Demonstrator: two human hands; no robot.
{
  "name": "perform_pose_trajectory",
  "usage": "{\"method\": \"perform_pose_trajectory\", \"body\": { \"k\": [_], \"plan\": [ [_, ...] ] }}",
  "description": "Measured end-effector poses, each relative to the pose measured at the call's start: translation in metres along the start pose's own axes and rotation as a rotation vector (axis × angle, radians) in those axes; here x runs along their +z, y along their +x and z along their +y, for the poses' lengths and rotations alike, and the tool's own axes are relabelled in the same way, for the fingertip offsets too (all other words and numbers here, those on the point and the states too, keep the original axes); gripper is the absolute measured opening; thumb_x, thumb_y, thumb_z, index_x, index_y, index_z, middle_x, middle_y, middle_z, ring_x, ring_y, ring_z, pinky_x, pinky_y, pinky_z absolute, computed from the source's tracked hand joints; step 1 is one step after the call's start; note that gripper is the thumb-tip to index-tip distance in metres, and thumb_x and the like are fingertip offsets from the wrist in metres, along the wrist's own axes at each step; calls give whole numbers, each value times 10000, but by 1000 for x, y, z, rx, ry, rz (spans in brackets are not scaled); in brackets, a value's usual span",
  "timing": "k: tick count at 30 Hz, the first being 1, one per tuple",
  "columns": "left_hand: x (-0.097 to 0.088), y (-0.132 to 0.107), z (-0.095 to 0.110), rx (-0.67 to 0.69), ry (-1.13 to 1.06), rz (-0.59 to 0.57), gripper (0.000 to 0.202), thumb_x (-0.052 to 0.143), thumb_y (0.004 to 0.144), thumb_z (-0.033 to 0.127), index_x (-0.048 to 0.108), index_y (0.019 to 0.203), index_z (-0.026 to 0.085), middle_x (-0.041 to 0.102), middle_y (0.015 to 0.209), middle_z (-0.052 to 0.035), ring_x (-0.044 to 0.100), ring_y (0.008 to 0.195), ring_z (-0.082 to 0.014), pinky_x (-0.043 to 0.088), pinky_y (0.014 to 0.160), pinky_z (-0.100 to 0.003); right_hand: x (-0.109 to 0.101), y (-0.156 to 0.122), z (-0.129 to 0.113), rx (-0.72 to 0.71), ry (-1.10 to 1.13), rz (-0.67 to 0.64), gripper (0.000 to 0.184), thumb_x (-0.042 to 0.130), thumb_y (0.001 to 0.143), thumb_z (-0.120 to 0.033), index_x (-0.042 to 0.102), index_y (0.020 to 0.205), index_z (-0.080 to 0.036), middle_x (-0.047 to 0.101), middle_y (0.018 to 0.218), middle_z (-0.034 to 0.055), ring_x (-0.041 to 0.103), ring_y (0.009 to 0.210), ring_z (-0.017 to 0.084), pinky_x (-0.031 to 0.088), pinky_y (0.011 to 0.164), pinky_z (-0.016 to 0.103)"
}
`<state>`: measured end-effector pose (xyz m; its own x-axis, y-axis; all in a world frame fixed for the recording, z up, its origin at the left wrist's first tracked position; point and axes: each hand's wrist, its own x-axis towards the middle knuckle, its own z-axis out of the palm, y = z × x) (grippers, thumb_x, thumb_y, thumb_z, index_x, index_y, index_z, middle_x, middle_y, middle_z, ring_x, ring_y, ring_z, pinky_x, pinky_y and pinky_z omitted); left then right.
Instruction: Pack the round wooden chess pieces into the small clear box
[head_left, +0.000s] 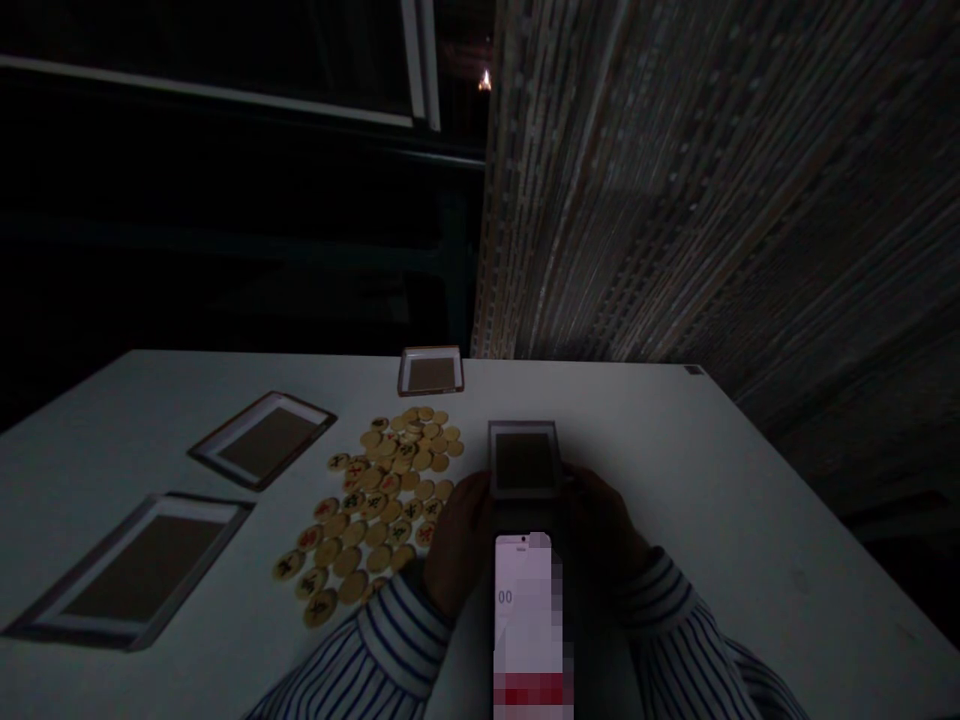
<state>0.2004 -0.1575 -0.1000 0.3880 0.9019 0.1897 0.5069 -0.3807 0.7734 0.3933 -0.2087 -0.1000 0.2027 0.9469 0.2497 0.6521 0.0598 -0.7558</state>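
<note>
A small rectangular box (pixel 525 460) with pale walls and a dark bottom is between my two hands. My left hand (pixel 459 540) grips its left side, and my right hand (pixel 606 520) grips the right side; fingertips are partly hidden in the dim light. Whether the box rests on the table or is slightly lifted, I cannot tell. Left of my left hand lies a loose spread of round wooden Chinese chess pieces (pixel 367 505), some showing red or black characters, others plain. Closer to me, below the box, is a lit phone (pixel 525 610), its screen partly blurred out.
Three more shallow boxes are on the white table (pixel 720 580): a small one (pixel 431 374) at the back, a larger one (pixel 262 440) at left, and the largest (pixel 150 570) nearer. A stringy curtain (pixel 600 200) hangs beyond the table's back edge. The room is dark.
</note>
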Motion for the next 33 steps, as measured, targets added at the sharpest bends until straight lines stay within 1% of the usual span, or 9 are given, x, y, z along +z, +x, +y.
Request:
{"method": "perform_pose_trajectory", "body": {
  "k": [3, 6, 10, 14, 19, 22, 25, 33],
  "plan": [
    [1, 0, -1, 13, 4, 11, 331, 373, 808, 210, 518, 1101, 161, 565, 1073, -98, 516, 999, -197, 422, 879, -386, 0, 0, -1, 0, -13, -1, 341, 400, 825, -293, 516, 1133, -202, 579, 1087, 83, 553, 970, 193, 466, 831, 348],
    [1, -1, -2, 17, 14, 12, 339, 376, 807, 221, 517, 1111, 166, 554, 1098, -103, 510, 1018, -208, 420, 884, -399, -1, 0, -1, -11, -16, -4, 348, 402, 823, -294, 510, 1143, -211, 572, 1100, 78, 545, 983, 195, 460, 840, 354],
    [1, 0, -2, 21, 14, -12, 344, 360, 816, 210, 514, 1118, 153, 542, 1122, -109, 494, 1043, -203, 408, 903, -386, -2, 0, -2, -5, -10, -9, 348, 393, 829, -311, 510, 1146, -226, 575, 1097, 71, 546, 980, 194, 458, 844, 359],
    [1, 0, -1, 36, 5, -2, 338, 365, 821, 226, 515, 1118, 167, 552, 1106, -90, 500, 1031, -193, 416, 897, -374, -2, 0, -3, -10, 11, -16, 343, 382, 835, -312, 513, 1139, -222, 570, 1102, 71, 537, 992, 195, 453, 854, 362],
    [1, 0, -2, 40, 2, -2, 340, 376, 816, 227, 518, 1119, 170, 554, 1102, -89, 501, 1028, -192, 418, 896, -369, -1, 0, -3, 6, -13, -14, 341, 379, 840, -323, 520, 1130, -215, 571, 1097, 73, 535, 992, 194, 448, 861, 364],
    [1, -1, -2, 35, -1, 9, 341, 381, 812, 224, 515, 1121, 173, 548, 1109, -92, 499, 1032, -196, 418, 894, -382, -1, 0, -4, -4, -19, -15, 334, 375, 841, -332, 532, 1113, -217, 579, 1085, 71, 541, 983, 191, 455, 847, 356],
    [2, -1, -3, 34, -9, 10, 343, 383, 810, 224, 506, 1127, 175, 544, 1111, -90, 494, 1039, -196, 414, 898, -388, -1, 0, -4, 16, -23, -4, 326, 382, 836, -339, 543, 1094, -220, 591, 1061, 71, 557, 952, 195, 466, 824, 361],
    [1, -2, -2, 44, -5, 33, 324, 386, 806, 228, 508, 1102, 178, 563, 1068, -89, 514, 1004, -195, 435, 864, -379, 0, -1, -3, 25, -42, 10, 313, 390, 832, -318, 546, 1082, -215, 587, 1056, 70, 560, 937, 186, 471, 810, 343]
  ]
}}
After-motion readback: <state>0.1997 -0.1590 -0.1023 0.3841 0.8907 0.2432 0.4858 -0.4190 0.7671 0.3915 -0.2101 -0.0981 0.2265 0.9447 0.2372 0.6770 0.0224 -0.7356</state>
